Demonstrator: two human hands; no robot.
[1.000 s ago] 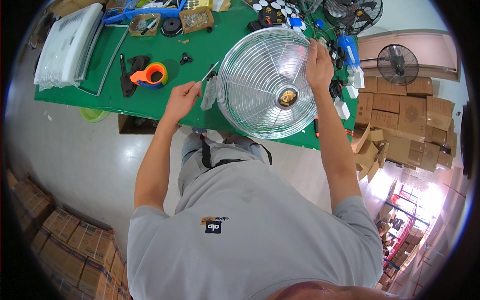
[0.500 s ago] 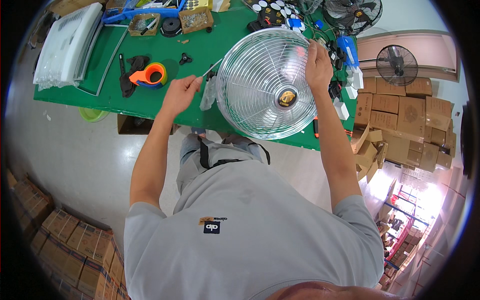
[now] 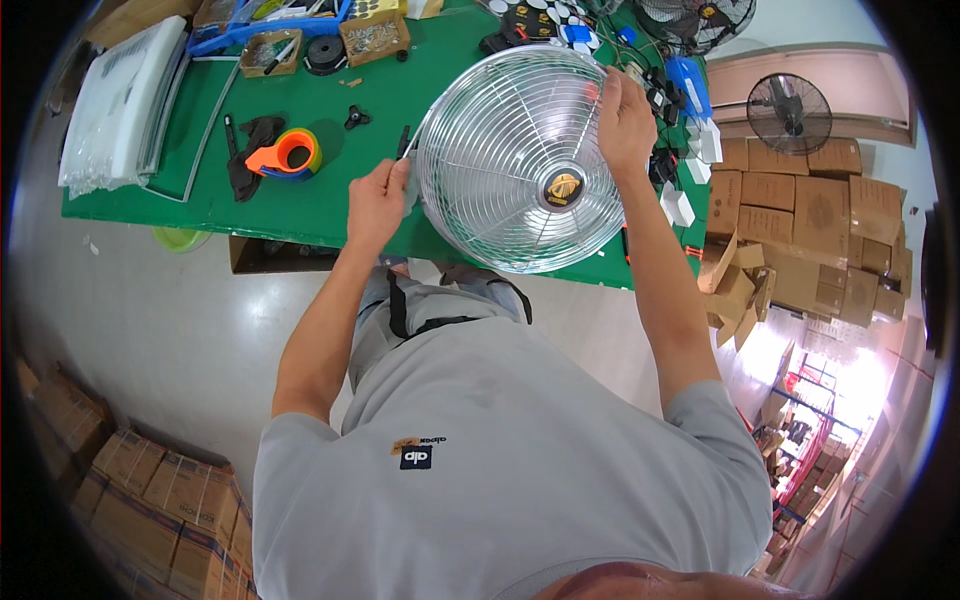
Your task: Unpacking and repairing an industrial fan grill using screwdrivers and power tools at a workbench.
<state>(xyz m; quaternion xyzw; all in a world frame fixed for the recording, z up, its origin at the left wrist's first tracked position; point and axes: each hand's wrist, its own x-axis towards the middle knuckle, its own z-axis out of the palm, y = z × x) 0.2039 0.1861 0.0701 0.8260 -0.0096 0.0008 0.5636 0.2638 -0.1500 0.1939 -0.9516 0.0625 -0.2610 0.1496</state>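
Note:
A round silver wire fan guard [image 3: 510, 130] with a dark-and-gold centre badge [image 3: 563, 187] rests on the green table [image 3: 170, 208]. My right hand [image 3: 625, 120] grips its upper right rim. At its left edge, my left hand [image 3: 380, 195] pinches a thin silver strip [image 3: 408, 147] angled along the rim; whether it is joined to the guard I cannot tell. A translucent bag [image 3: 410, 200] lies half hidden by that hand. Nearby are a black three-lobed knob [image 3: 355, 118], an orange tape dispenser [image 3: 275, 157] and a black glove [image 3: 245, 175].
White wrapped panels [image 3: 115, 110] lie at the left; a blue tray [image 3: 265, 32] and parts boxes [image 3: 372, 42] at the back. Wires, white small boxes [image 3: 704, 140] and a dark fan [image 3: 690, 20] crowd the right. Cartons [image 3: 820, 230] are stacked beside a wall fan [image 3: 788, 115].
My left hand has moved right, closer to the guard, and the silver strip now lies nearer its rim. My right hand stays on the rim. The whole view has shifted slightly.

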